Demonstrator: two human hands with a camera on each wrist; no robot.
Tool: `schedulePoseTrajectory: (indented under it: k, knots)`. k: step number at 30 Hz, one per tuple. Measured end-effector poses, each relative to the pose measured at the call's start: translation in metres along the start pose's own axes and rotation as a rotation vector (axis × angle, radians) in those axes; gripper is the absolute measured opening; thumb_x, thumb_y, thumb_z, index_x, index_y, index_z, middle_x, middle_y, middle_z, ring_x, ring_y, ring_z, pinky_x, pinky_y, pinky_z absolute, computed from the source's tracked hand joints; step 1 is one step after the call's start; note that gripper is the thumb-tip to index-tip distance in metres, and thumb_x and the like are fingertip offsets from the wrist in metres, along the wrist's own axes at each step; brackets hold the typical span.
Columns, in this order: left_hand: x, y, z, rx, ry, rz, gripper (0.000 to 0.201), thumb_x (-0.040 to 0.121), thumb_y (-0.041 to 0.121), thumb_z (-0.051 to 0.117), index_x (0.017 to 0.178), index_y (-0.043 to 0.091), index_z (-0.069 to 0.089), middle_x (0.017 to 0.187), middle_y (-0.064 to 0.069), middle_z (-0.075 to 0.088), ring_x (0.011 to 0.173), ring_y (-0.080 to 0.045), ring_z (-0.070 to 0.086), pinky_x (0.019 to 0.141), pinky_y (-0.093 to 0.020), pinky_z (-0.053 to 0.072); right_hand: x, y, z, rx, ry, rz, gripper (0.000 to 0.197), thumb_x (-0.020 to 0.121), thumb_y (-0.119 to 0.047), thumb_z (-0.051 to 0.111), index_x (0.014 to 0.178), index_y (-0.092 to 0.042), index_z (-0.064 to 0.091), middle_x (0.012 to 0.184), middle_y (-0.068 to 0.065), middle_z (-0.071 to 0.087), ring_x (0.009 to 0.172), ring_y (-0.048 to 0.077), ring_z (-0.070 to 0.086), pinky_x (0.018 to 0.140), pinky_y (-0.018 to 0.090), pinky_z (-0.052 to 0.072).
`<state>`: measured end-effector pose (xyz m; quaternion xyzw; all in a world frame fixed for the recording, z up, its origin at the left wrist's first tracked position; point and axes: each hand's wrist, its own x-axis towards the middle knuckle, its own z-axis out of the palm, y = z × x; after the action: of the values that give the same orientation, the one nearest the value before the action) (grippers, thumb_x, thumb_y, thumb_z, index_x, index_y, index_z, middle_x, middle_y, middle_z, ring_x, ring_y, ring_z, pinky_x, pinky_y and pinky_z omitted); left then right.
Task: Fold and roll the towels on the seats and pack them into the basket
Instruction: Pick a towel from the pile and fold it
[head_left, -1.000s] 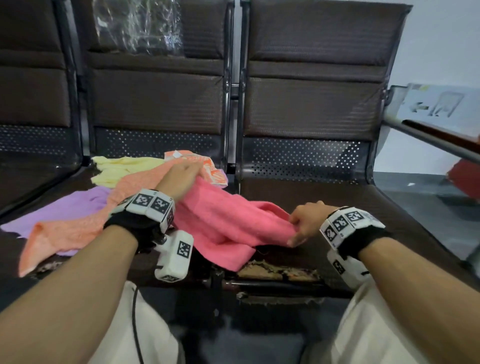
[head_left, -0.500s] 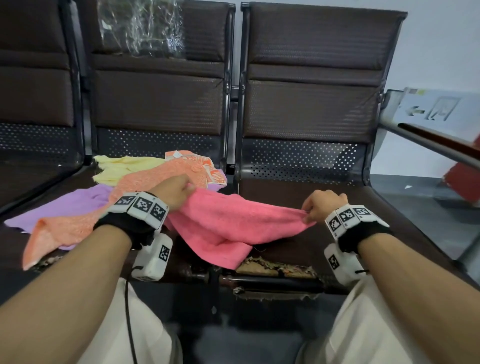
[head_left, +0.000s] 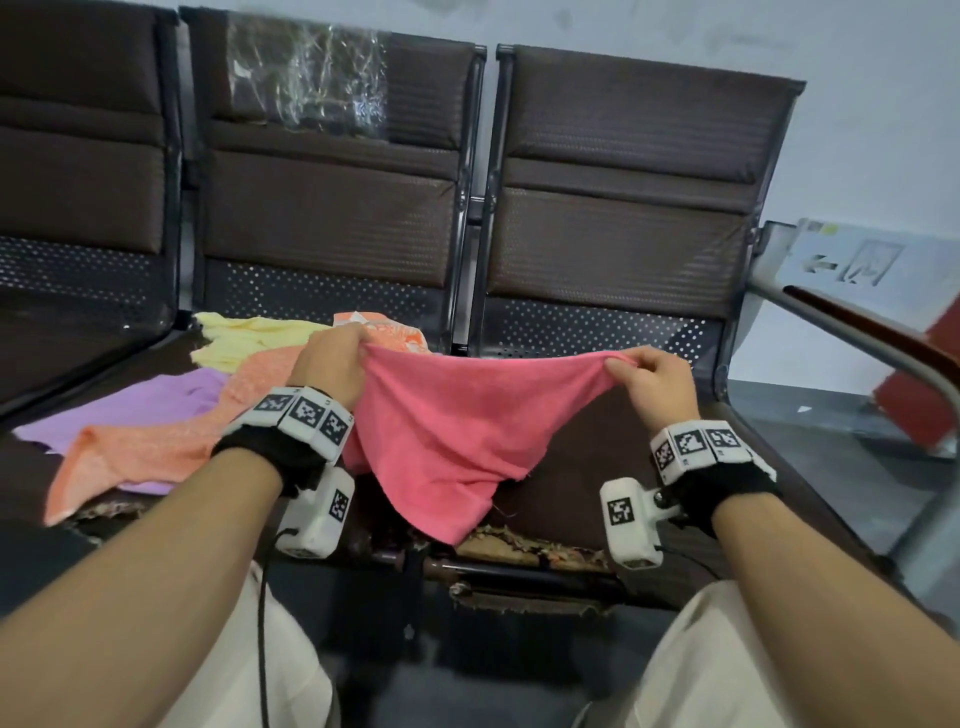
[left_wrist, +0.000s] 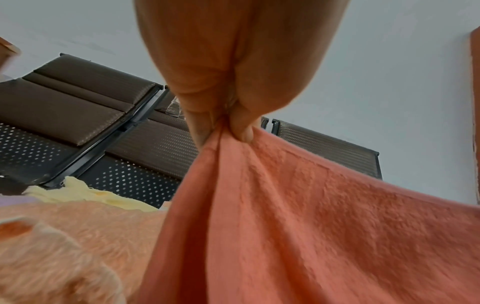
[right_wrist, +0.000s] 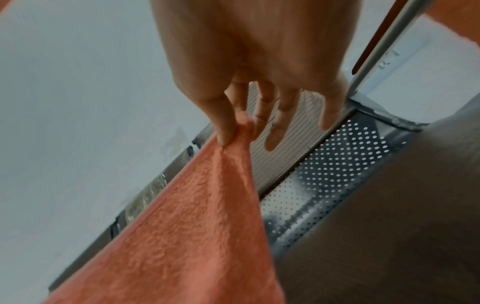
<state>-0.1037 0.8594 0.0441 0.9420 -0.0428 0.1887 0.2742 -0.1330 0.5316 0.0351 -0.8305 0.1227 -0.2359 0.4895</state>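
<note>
Pink towel (head_left: 447, 431) hangs over seat edge (head_left: 540, 545), 2 corners pinched: left hand (head_left: 332, 364), right hand (head_left: 657, 384). Thin fingertip grips; a tug could slip one corner, dropping cloth floorward. No basket visible.

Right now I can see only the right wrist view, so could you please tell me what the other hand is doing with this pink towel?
Observer: The left hand pinches the opposite top corner of the pink towel, so it hangs spread between both hands.
Operator: Thank you. Does its lower edge clear the seat?
Observer: I cannot tell; in the head view it drapes down to the torn front edge of the seat.
Operator: Are other towels waiting?
Observer: Yes, an orange towel, a purple towel and a yellow towel lie on the neighbouring seat.
</note>
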Motion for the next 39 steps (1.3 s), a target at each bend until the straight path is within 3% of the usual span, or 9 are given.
schedulePoseTrajectory:
  k: [2,5,8,15,18,24,29,34,39]
  knots:
    - [-0.004,0.01,-0.002,-0.101,0.069,0.009,0.024,0.09,0.006,0.045,0.105,0.01,0.063,0.105,-0.017,0.067,0.099,-0.035,0.061,0.084,-0.037,0.048,0.001,-0.007,0.002,0.241,0.037,0.079,0.009,0.079,-0.018,0.065,0.072,-0.022,0.062,0.082,0.002,0.066,0.084,0.021,0.064,0.081,0.044,0.054]
    - [-0.006,0.031,-0.005,-0.236,0.124,-0.001,0.022,0.091,0.004,0.044,0.1,0.011,0.063,0.103,-0.013,0.068,0.099,-0.03,0.06,0.079,-0.028,0.042,0.004,-0.014,-0.001,0.427,0.132,0.102,0.012,0.083,-0.016,0.062,0.073,-0.022,0.057,0.082,0.002,0.064,0.077,0.014,0.062,0.07,0.041,0.055]
    - [0.0,0.056,-0.015,-0.342,0.149,0.003,0.022,0.091,0.005,0.045,0.095,0.013,0.065,0.101,-0.006,0.069,0.099,-0.023,0.059,0.078,-0.021,0.037,0.009,-0.032,-0.012,0.364,0.251,0.008,0.018,0.085,-0.012,0.062,0.07,-0.021,0.058,0.075,0.002,0.062,0.074,0.016,0.057,0.073,0.039,0.052]
    - [0.032,0.087,-0.087,-0.522,0.373,0.027,0.021,0.092,0.011,0.048,0.101,0.011,0.068,0.097,-0.005,0.068,0.094,-0.018,0.06,0.076,-0.018,0.038,0.034,-0.104,-0.063,0.297,0.452,-0.231,0.017,0.085,-0.017,0.066,0.071,-0.027,0.064,0.07,-0.013,0.062,0.069,0.002,0.055,0.069,0.009,0.044]
    - [0.04,0.085,-0.096,-0.5,0.367,-0.001,0.021,0.092,0.013,0.048,0.1,0.015,0.068,0.089,0.001,0.063,0.086,-0.012,0.055,0.072,-0.017,0.035,0.039,-0.116,-0.071,0.311,0.436,-0.246,0.02,0.083,-0.018,0.068,0.067,-0.027,0.061,0.068,-0.013,0.06,0.066,0.001,0.053,0.071,0.016,0.046]
    - [0.038,0.073,-0.069,-0.42,0.284,-0.012,0.025,0.09,0.003,0.048,0.093,0.014,0.071,0.087,-0.002,0.064,0.088,-0.015,0.057,0.078,-0.02,0.038,0.041,-0.075,-0.062,0.059,0.305,-0.166,0.015,0.082,-0.027,0.07,0.085,-0.013,0.072,0.082,0.006,0.07,0.079,0.016,0.061,0.08,0.031,0.048]
    - [0.036,0.059,-0.029,-0.347,0.184,-0.04,0.028,0.086,-0.003,0.048,0.091,0.012,0.071,0.097,-0.009,0.07,0.098,-0.024,0.061,0.082,-0.022,0.04,0.037,-0.026,-0.047,-0.097,0.3,-0.039,0.009,0.083,-0.019,0.07,0.089,-0.015,0.075,0.084,0.002,0.071,0.077,0.01,0.058,0.077,0.018,0.038]
    - [0.037,0.049,0.015,-0.394,0.101,-0.116,0.029,0.089,-0.001,0.043,0.092,0.015,0.067,0.1,-0.005,0.068,0.099,-0.021,0.059,0.084,-0.026,0.041,0.042,0.01,-0.029,0.024,0.279,0.137,0.008,0.078,-0.024,0.073,0.083,-0.018,0.073,0.082,0.001,0.07,0.085,0.018,0.064,0.087,0.032,0.05]
    - [0.041,0.04,0.046,-0.423,0.069,-0.119,0.031,0.089,-0.004,0.041,0.098,0.013,0.065,0.099,0.001,0.062,0.095,-0.011,0.051,0.084,-0.018,0.034,0.051,0.042,-0.016,0.068,0.261,0.158,0.016,0.071,-0.026,0.082,0.072,-0.019,0.068,0.07,0.0,0.066,0.066,0.014,0.059,0.072,0.032,0.051]
